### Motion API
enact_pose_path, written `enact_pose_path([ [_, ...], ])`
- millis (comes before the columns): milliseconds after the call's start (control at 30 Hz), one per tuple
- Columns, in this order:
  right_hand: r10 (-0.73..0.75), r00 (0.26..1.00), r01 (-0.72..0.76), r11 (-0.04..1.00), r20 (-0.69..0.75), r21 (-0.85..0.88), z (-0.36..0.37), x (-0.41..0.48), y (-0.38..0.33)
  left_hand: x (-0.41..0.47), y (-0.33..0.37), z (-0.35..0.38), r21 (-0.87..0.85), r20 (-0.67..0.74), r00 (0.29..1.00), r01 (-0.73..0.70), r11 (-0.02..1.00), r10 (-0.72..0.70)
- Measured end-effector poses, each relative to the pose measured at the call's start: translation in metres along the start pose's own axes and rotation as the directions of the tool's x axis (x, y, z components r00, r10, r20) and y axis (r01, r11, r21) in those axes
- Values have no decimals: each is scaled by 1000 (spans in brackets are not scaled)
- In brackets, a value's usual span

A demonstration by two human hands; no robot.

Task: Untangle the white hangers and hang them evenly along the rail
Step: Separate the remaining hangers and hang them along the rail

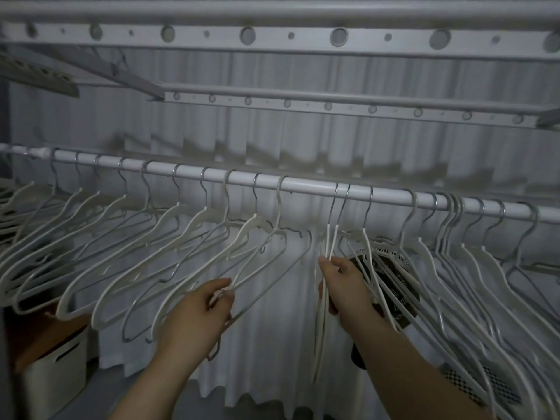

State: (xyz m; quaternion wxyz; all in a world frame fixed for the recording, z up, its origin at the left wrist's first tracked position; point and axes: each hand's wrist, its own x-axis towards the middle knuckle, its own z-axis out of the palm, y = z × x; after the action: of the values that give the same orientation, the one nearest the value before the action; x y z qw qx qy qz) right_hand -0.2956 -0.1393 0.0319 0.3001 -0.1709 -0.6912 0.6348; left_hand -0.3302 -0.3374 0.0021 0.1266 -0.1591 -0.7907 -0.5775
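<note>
A white rail [306, 187] runs across the view, sloping down to the right. Several white hangers [127, 237] hang spaced along its left half. A crowded, overlapping bunch of white hangers [472, 268] fills the right half. My left hand [200, 313] pinches the shoulder of the rightmost spaced hanger [263, 253]. My right hand [345, 286] grips a thin bundle of hangers [328, 244] that hangs almost edge-on under the rail's middle. A gap of bare rail lies between the two hands' hangers.
A white curtain [272, 344] hangs behind the rail. Perforated metal rack bars [303, 34] run overhead. A dark patterned item [391, 286] sits among the right-hand hangers. A white storage box [57, 368] stands low at the left.
</note>
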Motion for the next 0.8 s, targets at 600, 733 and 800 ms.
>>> enact_pose_path([
  [600, -105, 994, 100, 920, 7, -378, -72, 4, -10, 33, 126, 92, 273, 160, 682, -725, 632, 713],
  [733, -159, 987, 135, 874, -13, -467, -109, 6, -10, 63, 147, 137, 405, 285, 675, -728, 553, 680],
  [800, -177, 984, 141, 849, -22, -509, -129, 7, -10, 72, 150, 149, 457, 341, 682, -722, 520, 647],
])
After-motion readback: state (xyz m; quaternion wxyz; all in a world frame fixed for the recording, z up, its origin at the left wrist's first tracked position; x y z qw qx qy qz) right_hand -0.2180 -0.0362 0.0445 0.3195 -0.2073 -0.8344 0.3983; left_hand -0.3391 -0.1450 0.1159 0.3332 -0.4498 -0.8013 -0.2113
